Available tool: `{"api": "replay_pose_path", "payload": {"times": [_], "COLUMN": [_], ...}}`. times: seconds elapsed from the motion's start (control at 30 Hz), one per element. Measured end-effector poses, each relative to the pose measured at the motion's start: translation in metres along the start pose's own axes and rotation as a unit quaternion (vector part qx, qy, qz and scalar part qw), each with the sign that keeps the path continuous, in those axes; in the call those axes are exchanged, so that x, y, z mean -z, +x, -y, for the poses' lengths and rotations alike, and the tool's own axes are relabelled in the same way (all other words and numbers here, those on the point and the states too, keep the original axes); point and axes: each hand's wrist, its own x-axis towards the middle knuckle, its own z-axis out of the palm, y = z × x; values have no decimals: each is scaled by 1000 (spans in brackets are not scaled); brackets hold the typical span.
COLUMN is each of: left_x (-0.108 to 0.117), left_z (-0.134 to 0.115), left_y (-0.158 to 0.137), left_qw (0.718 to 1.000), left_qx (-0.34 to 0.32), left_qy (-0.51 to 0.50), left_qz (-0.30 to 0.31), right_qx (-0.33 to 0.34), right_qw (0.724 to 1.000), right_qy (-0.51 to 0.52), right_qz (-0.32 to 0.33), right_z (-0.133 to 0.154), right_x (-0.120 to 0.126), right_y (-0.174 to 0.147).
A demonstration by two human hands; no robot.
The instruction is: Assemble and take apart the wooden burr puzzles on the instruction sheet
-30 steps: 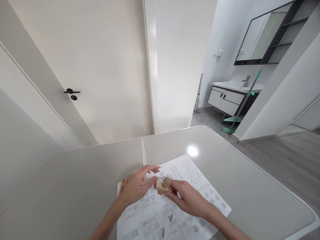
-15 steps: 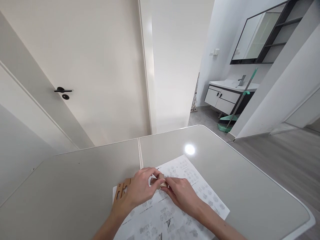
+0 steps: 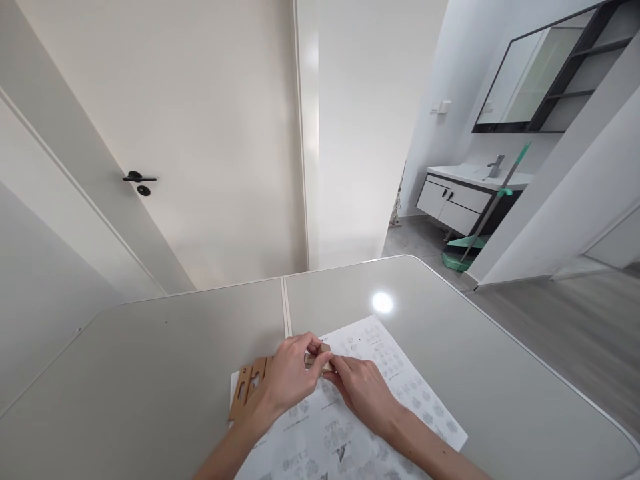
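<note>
My left hand and my right hand meet over the printed sheet, each with its fingers pinched on small wooden puzzle pieces. The pieces are light brown and touch at an angle between the fingertips. My fingers hide much of them, so how they fit together cannot be made out. Partly behind my left wrist lie flat wooden puzzle strips, with cut-out slots and a "2" printed at one end. Under both hands, the white instruction sheet shows rows of small grey drawings.
A grey table with a pale edge and a seam spans the foreground. Beyond it stand a closed door and, at right, a washbasin cabinet with a green dustpan beside it.
The view has shifted slightly, so the surroundings appear a little farther right. Both hands keep nearly the same pinch on the wooden pieces.
</note>
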Motion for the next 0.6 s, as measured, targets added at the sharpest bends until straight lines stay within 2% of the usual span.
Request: {"api": "replay_pose_path", "payload": {"times": [0.17,0.37,0.6], "left_x": [8,22,26], "left_z": [6,31,40], "left_y": [7,9,7], "left_qw": [996,975,963], "left_qx": [75,149,172], "left_qy": [-45,-154,-188], "left_qz": [-18,63,86], "right_qx": [30,96,144], "right_qw": [998,992,981], "right_qy": [-41,-47,-34], "right_qz": [-23,-74,-129], "right_z": [2,6,7], "right_x": [-1,1,-3], "right_y": [6,12,11]}}
